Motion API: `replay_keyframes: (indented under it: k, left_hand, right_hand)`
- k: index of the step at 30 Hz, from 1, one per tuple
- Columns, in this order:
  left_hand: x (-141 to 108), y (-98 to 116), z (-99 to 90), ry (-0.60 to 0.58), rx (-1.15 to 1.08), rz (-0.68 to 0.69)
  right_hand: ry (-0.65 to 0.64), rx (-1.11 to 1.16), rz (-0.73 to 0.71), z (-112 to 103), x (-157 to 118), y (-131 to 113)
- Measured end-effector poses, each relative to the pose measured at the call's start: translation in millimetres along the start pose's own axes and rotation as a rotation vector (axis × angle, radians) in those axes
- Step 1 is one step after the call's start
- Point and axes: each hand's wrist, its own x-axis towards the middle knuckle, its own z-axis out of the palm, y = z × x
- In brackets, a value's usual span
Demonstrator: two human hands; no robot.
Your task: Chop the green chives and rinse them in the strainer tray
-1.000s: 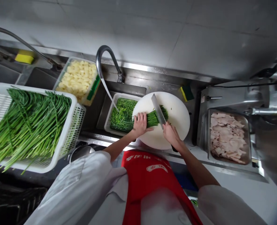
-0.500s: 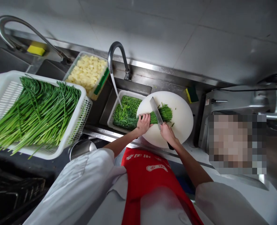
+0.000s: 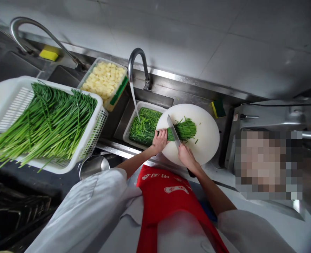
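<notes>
On the round white cutting board (image 3: 206,140) lies a bunch of garlic chives, its cut pieces (image 3: 187,129) gathered to the right of the blade. My left hand (image 3: 160,140) is closed over the uncut end at the board's left edge. Gripped by its handle in my right hand (image 3: 186,154), a kitchen knife (image 3: 173,130) crosses the bunch just right of my left fingers. Beside the board, a white basket (image 3: 126,137) in the sink holds cut chives (image 3: 144,123) under a running faucet (image 3: 138,52).
A large white basket (image 3: 99,105) of long whole chives (image 3: 50,123) stands at the left. Behind it sits a tub of peeled pale pieces (image 3: 104,79). Sponges (image 3: 49,53) lie along the back ledge, and a metal pot (image 3: 94,166) is below the counter edge.
The knife has shifted slightly left along the bunch, toward my left hand. The cut pieces have spread a little more on the board. The whole view has shifted slightly.
</notes>
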Motion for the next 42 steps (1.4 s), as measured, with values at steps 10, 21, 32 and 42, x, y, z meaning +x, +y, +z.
replay_keyframes:
  k: [10,21,32,42]
  left_hand:
    - [-6.0,12.3,-2.4,0.068,-0.016,-0.101]
    - [-26.4,1.9,15.0,0.064,0.016,-0.121]
    - [-5.7,36.5,22.5,0.161,-0.157,-0.153]
    - [-26.1,7.8,28.2,0.331,-0.539,0.016]
  right_hand:
    - [0.061,-0.029,-0.018,-13.5,11.0,26.5]
    - [-0.021,-0.06,-0.06,2.9,-15.2,-5.4]
    - [0.06,-0.059,-0.043,4.6,19.4,41.4]
    - [0.059,-0.114,-0.023,-1.5,-23.6,27.4]
